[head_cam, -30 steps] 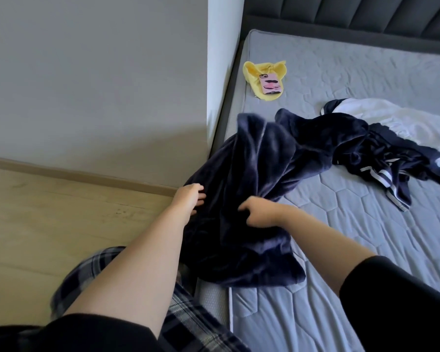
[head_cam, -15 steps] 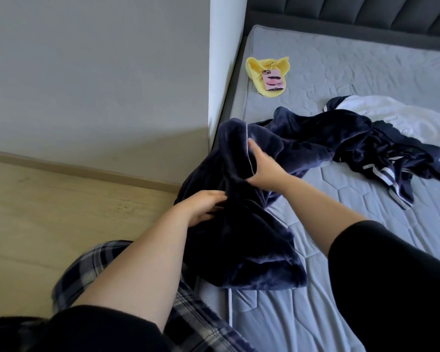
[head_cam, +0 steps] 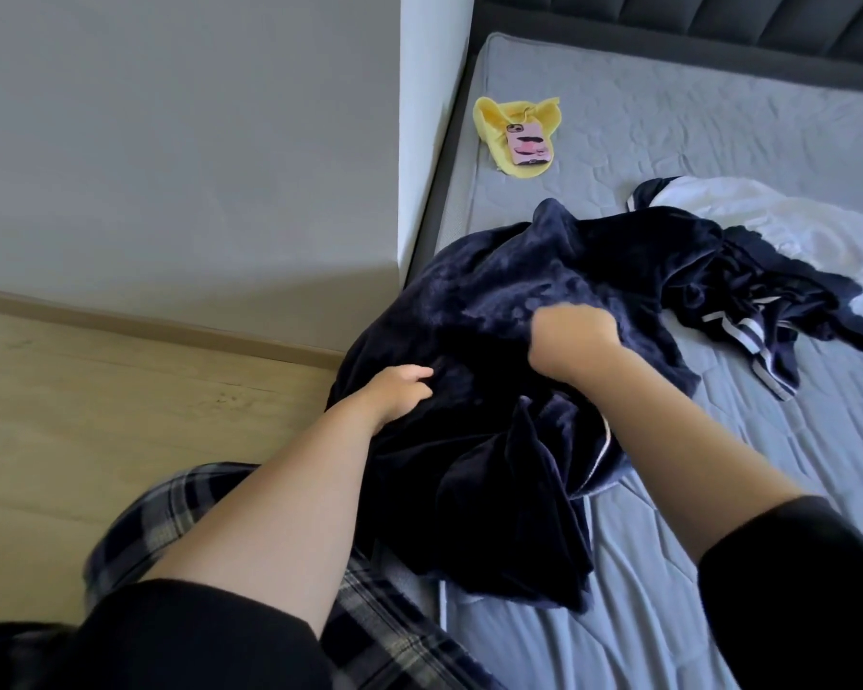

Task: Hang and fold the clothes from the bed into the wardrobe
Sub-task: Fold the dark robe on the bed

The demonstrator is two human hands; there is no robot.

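moved since half a second back: right hand dropped from the raised white-piped edge down onto the middle of the navy velvet garment, fingers curled into a fist with cloth bunched inside; left hand slid forward a little, fingers bent and pinching the plush just ahead of the knuckles – garment flattened, peak gone, bulk spread further over the mattress edge

probably still hunting for a seam or collar to shake out before folding or hanging; task barely begun, wardrobe out of sight

beyond the right fingertips, touching the velvet: striped navy piece tangled with a white garment, both still on the bed

far past the fingers, near the wall: yellow cloth cupped like a shallow holder – only a pink phone lying on it
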